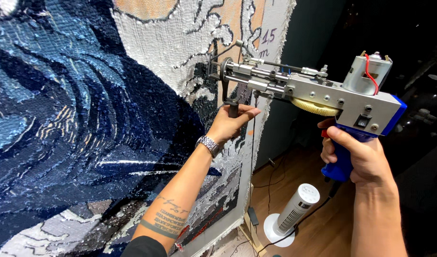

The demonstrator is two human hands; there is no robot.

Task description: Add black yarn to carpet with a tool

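Tufting gun [318,93]: silver body, blue grip; right hand [358,154] clasps grip, left hand [232,121] front handle.

Head camera, close (one view), facing tufted cloth [85,119]

Background items, lower right

White perforated tower fan [294,209] stands upright on wooden floor [323,228] (round base), near the frame's wooden foot [249,233].

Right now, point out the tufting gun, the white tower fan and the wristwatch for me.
tufting gun [323,93], head view, on its grey metal body.
white tower fan [294,209], head view, on its slotted column.
wristwatch [208,144], head view, on the metal band at the left wrist.
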